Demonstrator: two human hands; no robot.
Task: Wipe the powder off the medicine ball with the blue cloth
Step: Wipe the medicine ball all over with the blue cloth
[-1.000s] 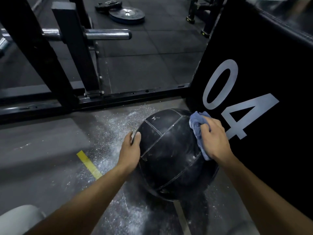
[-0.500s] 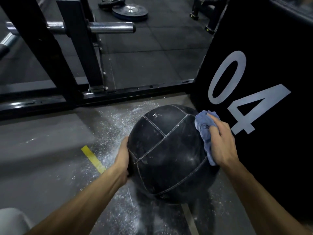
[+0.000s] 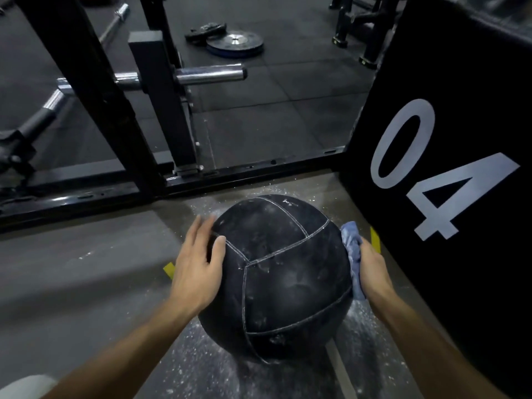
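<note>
A person's two bare hands bracket a black medicine ball [image 3: 283, 279] that rests on a grey floor [image 3: 86, 272] dusted with white powder [image 3: 201, 367], just beside a black padded box [image 3: 449, 174] printed with a large white "04". The left hand [image 3: 195, 269] lies spread against the ball's left side, fingers apart and slightly blurred, thumb on the leather near a stitched seam. The right hand [image 3: 374, 272] is clamped on a bunched blue cloth [image 3: 353, 254], pressing it against the ball's right flank in the narrow gap between ball and box. Pale smears and specks of powder show across the ball's upper panels, and more powder is scattered on the floor around its base. Short strips of yellow tape [image 3: 169, 268] peek out on the floor at either side of the ball. Behind it, along the far edge of the grey floor, runs the black steel base of a rack [image 3: 161, 110], with a chrome barbell sleeve [image 3: 211, 75] jutting from an upright. Weight plates [image 3: 234, 43] lie flat on the dark rubber matting well beyond.
</note>
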